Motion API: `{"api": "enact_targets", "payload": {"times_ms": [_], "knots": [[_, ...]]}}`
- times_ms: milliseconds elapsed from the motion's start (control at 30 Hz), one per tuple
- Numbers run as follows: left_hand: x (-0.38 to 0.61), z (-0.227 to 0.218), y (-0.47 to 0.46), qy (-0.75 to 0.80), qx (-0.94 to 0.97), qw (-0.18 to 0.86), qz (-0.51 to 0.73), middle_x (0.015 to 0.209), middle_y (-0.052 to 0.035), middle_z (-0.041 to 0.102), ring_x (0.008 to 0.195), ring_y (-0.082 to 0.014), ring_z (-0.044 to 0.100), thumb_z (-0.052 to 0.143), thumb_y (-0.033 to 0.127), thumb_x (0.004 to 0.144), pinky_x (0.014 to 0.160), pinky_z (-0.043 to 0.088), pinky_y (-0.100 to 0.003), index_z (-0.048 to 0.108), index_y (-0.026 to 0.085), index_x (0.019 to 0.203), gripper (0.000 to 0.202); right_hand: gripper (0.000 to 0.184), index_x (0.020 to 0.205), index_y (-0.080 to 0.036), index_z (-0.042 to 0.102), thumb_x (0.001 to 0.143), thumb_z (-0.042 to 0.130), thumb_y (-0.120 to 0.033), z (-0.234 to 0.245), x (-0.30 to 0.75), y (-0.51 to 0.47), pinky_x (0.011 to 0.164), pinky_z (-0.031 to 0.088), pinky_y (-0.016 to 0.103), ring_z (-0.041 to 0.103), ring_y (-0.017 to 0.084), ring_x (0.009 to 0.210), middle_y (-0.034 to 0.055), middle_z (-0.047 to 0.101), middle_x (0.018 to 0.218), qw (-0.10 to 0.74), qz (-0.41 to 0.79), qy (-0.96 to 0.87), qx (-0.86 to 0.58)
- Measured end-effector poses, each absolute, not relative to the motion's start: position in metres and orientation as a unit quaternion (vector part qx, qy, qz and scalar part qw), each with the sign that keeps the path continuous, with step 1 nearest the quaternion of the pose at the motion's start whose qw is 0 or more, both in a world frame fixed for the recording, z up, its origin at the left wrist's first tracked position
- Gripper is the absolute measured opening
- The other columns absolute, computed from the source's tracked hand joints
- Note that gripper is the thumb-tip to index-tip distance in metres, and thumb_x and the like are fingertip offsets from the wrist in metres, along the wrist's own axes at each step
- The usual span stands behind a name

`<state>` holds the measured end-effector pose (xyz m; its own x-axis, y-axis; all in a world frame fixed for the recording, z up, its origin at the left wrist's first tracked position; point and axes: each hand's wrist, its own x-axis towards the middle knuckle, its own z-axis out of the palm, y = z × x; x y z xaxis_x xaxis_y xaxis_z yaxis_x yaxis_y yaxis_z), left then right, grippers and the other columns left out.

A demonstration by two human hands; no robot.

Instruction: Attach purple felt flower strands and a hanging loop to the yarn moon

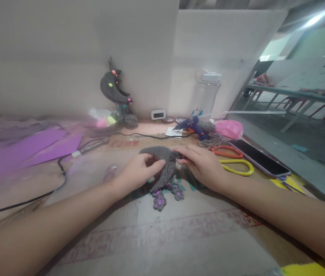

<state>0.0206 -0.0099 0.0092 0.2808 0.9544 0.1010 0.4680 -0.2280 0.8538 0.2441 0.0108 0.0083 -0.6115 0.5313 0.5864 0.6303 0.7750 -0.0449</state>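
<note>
A grey fuzzy craft figure (pixel 165 168) with purple paws at its lower end lies on the worktable in front of me. My left hand (pixel 137 172) pinches its left side, fingers closed on the grey material. On the figure's right upper edge, my right hand (pixel 201 163) holds it with fingers pressed together. Both hands sit close together over the piece.
A blue glue gun (pixel 191 125) with a black cord, grey yarn (pixel 214 141), orange and yellow scissors (pixel 235 161) and a phone (pixel 258 157) lie to the right. Purple sheets (pixel 35 147) lie left. A dark finished figure (pixel 114 90), small clock (pixel 158 114) and clear bottle (pixel 208 96) stand at the back.
</note>
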Motion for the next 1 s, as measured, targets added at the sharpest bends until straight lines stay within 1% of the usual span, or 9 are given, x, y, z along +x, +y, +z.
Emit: {"api": "enact_targets", "payload": {"times_ms": [133, 333, 533, 667, 733, 833, 900, 1000], "knots": [[0.0205, 0.0075, -0.0097, 0.502, 0.71, 0.369, 0.327, 0.061, -0.0008, 0.064, 0.052, -0.0127, 0.055, 0.054, 0.044, 0.084, 0.05, 0.039, -0.023, 0.06, 0.017, 0.064, 0.034, 0.035, 0.117, -0.016, 0.063, 0.099, 0.038, -0.035, 0.006, 0.2426, 0.0104, 0.066, 0.044, 0.028, 0.061, 0.018, 0.077, 0.0085, 0.067, 0.085, 0.295, -0.127, -0.897, -0.303], [0.0206, 0.0099, -0.0115, 0.503, 0.716, 0.366, 0.317, 0.06, -0.0003, 0.062, 0.051, -0.0125, 0.054, 0.054, 0.047, 0.083, 0.048, 0.037, -0.023, 0.059, 0.017, 0.062, 0.037, 0.037, 0.115, -0.014, 0.063, 0.1, 0.038, -0.036, 0.0054, 0.2429, 0.0118, 0.064, 0.042, 0.028, 0.061, 0.018, 0.074, 0.0083, 0.066, 0.082, 0.294, -0.17, -0.896, -0.287], [0.0218, 0.012, -0.0126, 0.502, 0.718, 0.364, 0.315, 0.058, -0.0005, 0.061, 0.05, -0.0118, 0.051, 0.054, 0.046, 0.083, 0.046, 0.034, -0.023, 0.058, 0.017, 0.061, 0.037, 0.037, 0.111, -0.015, 0.064, 0.1, 0.036, -0.036, 0.0047, 0.2434, 0.0124, 0.065, 0.044, 0.027, 0.061, 0.017, 0.075, 0.0079, 0.067, 0.082, 0.296, -0.166, -0.898, -0.28], [0.0209, 0.0099, -0.0116, 0.502, 0.721, 0.361, 0.313, 0.059, -0.0005, 0.061, 0.051, -0.0121, 0.052, 0.053, 0.048, 0.084, 0.047, 0.035, -0.023, 0.057, 0.017, 0.061, 0.039, 0.034, 0.11, -0.015, 0.065, 0.1, 0.038, -0.031, 0.0049, 0.2436, 0.0122, 0.065, 0.045, 0.028, 0.061, 0.018, 0.075, 0.0085, 0.067, 0.081, 0.303, -0.151, -0.901, -0.271], [0.0204, 0.009, -0.0111, 0.5, 0.72, 0.363, 0.315, 0.06, -0.0009, 0.061, 0.052, -0.0124, 0.053, 0.053, 0.048, 0.084, 0.048, 0.036, -0.023, 0.058, 0.017, 0.063, 0.039, 0.033, 0.11, -0.015, 0.066, 0.099, 0.039, -0.031, 0.005, 0.2438, 0.0117, 0.065, 0.046, 0.029, 0.061, 0.019, 0.075, 0.0091, 0.067, 0.081, 0.304, -0.136, -0.902, -0.274], [0.0201, 0.0088, -0.0107, 0.499, 0.715, 0.37, 0.32, 0.061, -0.0011, 0.061, 0.053, -0.0127, 0.053, 0.054, 0.048, 0.084, 0.048, 0.036, -0.023, 0.059, 0.016, 0.066, 0.037, 0.031, 0.115, -0.017, 0.063, 0.099, 0.04, -0.031, 0.004, 0.2451, 0.0118, 0.07, 0.048, 0.03, 0.063, 0.02, 0.082, 0.0093, 0.069, 0.09, 0.311, -0.06, -0.897, -0.307], [0.02, 0.0093, -0.0105, 0.5, 0.713, 0.371, 0.32, 0.061, -0.0009, 0.061, 0.052, -0.0123, 0.052, 0.054, 0.048, 0.084, 0.047, 0.036, -0.022, 0.059, 0.016, 0.066, 0.037, 0.03, 0.117, -0.019, 0.061, 0.098, 0.041, -0.031, 0.0026, 0.2466, 0.013, 0.077, 0.049, 0.032, 0.064, 0.02, 0.09, 0.0093, 0.069, 0.098, 0.344, -0.002, -0.877, -0.335], [0.0198, 0.0095, -0.01, 0.499, 0.716, 0.369, 0.318, 0.06, -0.0007, 0.059, 0.052, -0.0119, 0.05, 0.053, 0.048, 0.084, 0.047, 0.035, -0.022, 0.058, 0.016, 0.065, 0.038, 0.03, 0.118, -0.02, 0.06, 0.097, 0.042, -0.032, 0.0008, 0.2474, 0.0146, 0.087, 0.048, 0.035, 0.063, 0.022, 0.102, 0.0106, 0.068, 0.111, 0.393, 0.045, -0.844, -0.362]]}}
